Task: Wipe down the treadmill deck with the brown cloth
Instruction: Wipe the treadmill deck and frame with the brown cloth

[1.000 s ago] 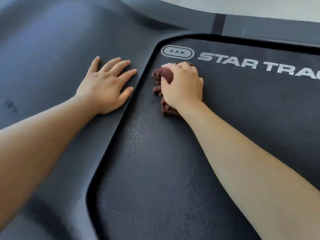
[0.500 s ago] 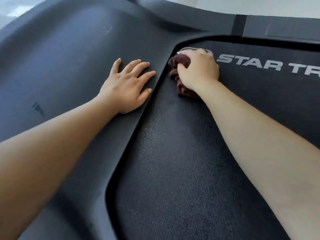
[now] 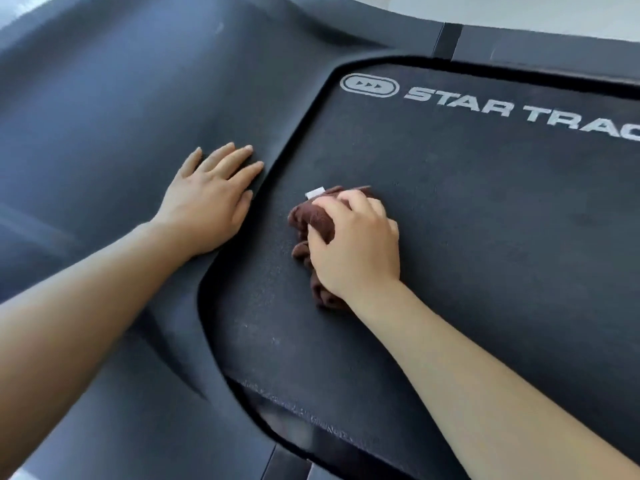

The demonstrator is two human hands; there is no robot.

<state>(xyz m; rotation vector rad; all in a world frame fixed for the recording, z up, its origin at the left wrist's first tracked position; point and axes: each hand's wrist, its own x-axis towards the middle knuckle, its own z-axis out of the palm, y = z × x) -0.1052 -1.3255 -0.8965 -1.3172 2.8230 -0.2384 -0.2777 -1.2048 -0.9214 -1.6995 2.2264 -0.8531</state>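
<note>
The black treadmill belt (image 3: 485, 209) fills the right of the view, with a white STAR TRAC logo (image 3: 519, 105) along its far edge. My right hand (image 3: 356, 244) presses a bunched brown cloth (image 3: 311, 220) onto the belt near its left edge; a small white tag (image 3: 314, 193) sticks out of the cloth. My left hand (image 3: 214, 199) lies flat, fingers spread, on the dark grey side cover (image 3: 121, 116) just left of the belt's rim.
The belt's rounded front edge (image 3: 311, 420) dips under the cover at the bottom. A light floor (image 3: 519, 12) shows beyond the treadmill's far rail (image 3: 554, 43).
My right hand has pulled the cloth back toward me along the belt, away from the logo corner that it covered half a second ago. My left hand stays flat on the side cover.
</note>
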